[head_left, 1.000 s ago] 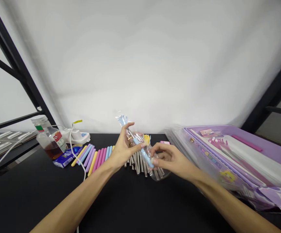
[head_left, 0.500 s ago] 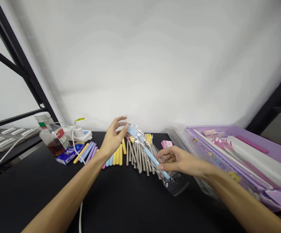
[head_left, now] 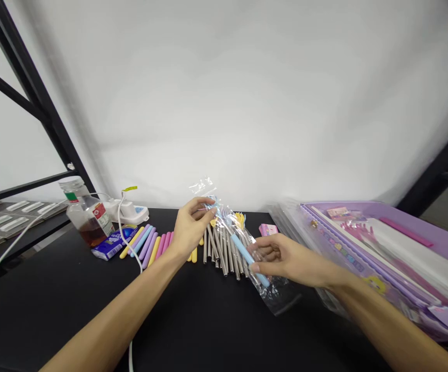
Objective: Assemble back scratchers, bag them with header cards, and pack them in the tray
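A back scratcher with a light blue handle [head_left: 243, 250] lies slantwise inside a clear plastic bag [head_left: 280, 299]. My left hand [head_left: 190, 225] pinches its upper end, and the fingers partly cover the blue hand-shaped head. Lower down, my right hand [head_left: 288, 258] has thumb and fingers closed around the bagged handle. Behind and under the bag lies a pile of metal rods [head_left: 218, 250], several with yellow hand-shaped heads [head_left: 241, 219]. To the left of my left hand is a row of loose handles [head_left: 150, 248] in yellow, blue, purple and pink.
A purple tray [head_left: 386, 206] on the right holds pink scratchers and packaging, with clear bags [head_left: 291, 222] beside it. A small pink packet [head_left: 268, 229] sits nearby. Left are a jar [head_left: 88, 214], a blue packet [head_left: 109, 245], a power strip [head_left: 138, 213] and a white cable [head_left: 129, 248].
My left hand has moved slightly right and down and closed on the upper end of the bagged scratcher. The bag's top edge now sticks up above it. My right hand keeps its hold.
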A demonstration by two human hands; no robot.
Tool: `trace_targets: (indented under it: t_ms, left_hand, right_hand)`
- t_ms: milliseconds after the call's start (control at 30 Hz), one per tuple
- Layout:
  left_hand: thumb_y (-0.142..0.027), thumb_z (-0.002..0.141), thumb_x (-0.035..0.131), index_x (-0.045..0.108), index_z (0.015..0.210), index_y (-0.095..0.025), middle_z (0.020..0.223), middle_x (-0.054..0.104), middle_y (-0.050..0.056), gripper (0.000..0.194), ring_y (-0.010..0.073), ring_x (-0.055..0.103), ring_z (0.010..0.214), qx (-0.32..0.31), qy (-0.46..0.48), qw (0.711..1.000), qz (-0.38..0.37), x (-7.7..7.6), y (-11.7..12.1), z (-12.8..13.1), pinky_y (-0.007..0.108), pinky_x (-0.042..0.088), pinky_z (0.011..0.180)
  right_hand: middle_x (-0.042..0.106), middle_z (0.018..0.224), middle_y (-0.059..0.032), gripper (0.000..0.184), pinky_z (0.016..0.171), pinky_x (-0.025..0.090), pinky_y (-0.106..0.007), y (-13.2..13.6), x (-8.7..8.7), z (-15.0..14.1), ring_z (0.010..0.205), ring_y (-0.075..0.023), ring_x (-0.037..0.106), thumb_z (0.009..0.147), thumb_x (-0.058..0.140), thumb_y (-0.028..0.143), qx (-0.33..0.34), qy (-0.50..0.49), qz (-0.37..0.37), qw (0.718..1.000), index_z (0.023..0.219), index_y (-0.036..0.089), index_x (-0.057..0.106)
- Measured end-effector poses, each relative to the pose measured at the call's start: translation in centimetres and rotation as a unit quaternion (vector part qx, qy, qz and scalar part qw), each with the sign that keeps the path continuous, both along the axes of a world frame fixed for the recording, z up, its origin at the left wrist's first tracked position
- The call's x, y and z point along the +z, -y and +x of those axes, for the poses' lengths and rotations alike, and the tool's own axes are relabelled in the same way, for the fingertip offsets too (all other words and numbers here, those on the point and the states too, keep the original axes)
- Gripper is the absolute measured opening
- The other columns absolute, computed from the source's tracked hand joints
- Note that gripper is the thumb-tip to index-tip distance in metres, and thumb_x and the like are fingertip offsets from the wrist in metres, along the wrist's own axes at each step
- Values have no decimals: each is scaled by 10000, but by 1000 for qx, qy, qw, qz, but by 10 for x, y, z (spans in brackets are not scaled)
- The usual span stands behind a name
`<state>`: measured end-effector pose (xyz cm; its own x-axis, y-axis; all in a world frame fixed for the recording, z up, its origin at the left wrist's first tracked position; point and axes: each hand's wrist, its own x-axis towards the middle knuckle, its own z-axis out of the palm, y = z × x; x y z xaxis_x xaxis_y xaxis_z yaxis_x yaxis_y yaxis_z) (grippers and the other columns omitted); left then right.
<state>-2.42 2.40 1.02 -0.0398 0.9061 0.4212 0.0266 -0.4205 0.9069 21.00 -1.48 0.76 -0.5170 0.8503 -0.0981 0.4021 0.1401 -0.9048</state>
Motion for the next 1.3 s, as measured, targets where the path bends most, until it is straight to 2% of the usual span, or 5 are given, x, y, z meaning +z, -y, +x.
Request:
trace_targets:
  t_ms: [267,467,733,1000,1300]
  left_hand:
    - [-389,842,686,560,1176,-230,858,593,4,391,119,586,721,12,7,999,-29,3,-1,-1,270,508,699]
    - [-366,812,731,479,1403,-284,1419,538,87,648,162,604,995,34,-54,997,33,3,-6,-9,278,520,789]
    - [-314,816,733,228,1499,-419,1403,553,91,856,14,462,520,25,-62,996,57,5,0,-10,230,482,570]
    - [-354,840,702,534,806,-169,1024,687,33,252,48,577,564,70,-64,993,65,-1,5,0,201,455,567]
    - [-348,757,784,599,1076,-186,1144,663,72,403,96,672,698,74,14,997,27,5,5,6,206,520,635]
  right_hand:
    - [639,757,-14,435,671,514,-302,5,4,3,710,-165,614,724,804,431,36,28,1,999,1034,160,663]
    - [637,732,-14,360,643,508,-293,7,6,2,696,-166,613,736,785,430,49,49,2,998,947,163,666]
    - [669,763,-23,431,642,506,-285,6,8,3,711,-169,632,731,801,409,48,45,-20,998,1054,166,652]
    - [650,750,-7,445,642,514,-284,6,9,3,667,-155,636,754,781,461,53,45,-23,997,1049,163,633]
    - [703,773,-23,462,673,552,-295,5,18,9,698,-170,682,729,806,467,82,28,-46,995,1053,169,665]
